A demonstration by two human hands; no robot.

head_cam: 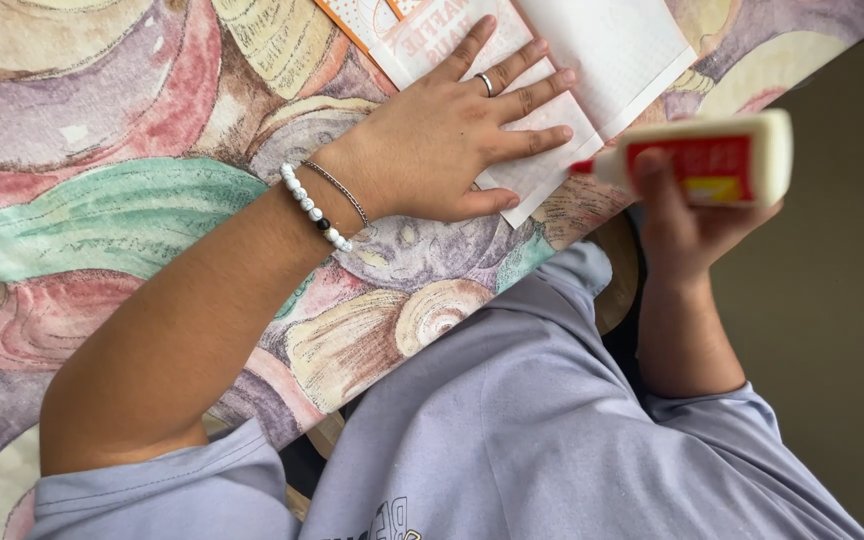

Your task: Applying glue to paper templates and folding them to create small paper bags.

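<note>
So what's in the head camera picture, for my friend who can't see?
A person's left hand presses flat on white paper on a shell-patterned tablecloth. Their right hand holds a white glue bottle with a red tip sideways beside it.

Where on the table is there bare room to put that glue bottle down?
Free cloth: the wide patterned stretch of the tablecloth beyond the left forearm, reaching to the far edge. Crowded: the corner where the left hand presses flat on the paper sheets; the right hand holds the glue bottle just off the table edge there.
</note>
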